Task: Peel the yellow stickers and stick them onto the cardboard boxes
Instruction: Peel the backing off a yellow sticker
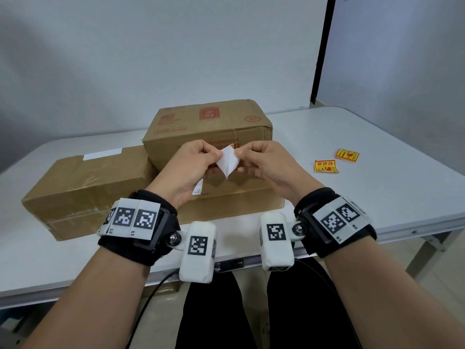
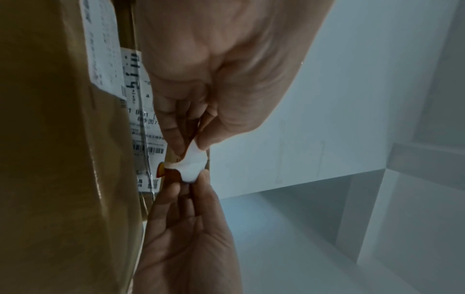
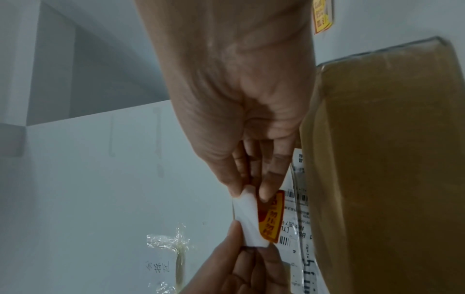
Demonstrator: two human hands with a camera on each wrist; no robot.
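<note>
Two hands meet above the cardboard boxes in the head view: the left hand (image 1: 191, 165) and the right hand (image 1: 264, 165) each pinch one sticker (image 1: 228, 161), its white backing facing the camera. Three boxes stand near the tabletop's (image 1: 377, 192) middle: a tall box (image 1: 201, 122) with red printing too small to read, a low box (image 1: 85, 187) at the left, and a flat box (image 1: 239, 197) under the hands. Two loose stickers (image 1: 326, 166) lie toward the right edge; the nearer one reads "易碎品".

From the left wrist, the thumb and fingers of both hands hold the curled white backing (image 2: 192, 167), beside a shipping label (image 2: 141, 123) with barcodes.

From the right wrist, the sticker's yellow-and-red face (image 3: 271, 216) shows beside the backing; its writing is blurred.
</note>
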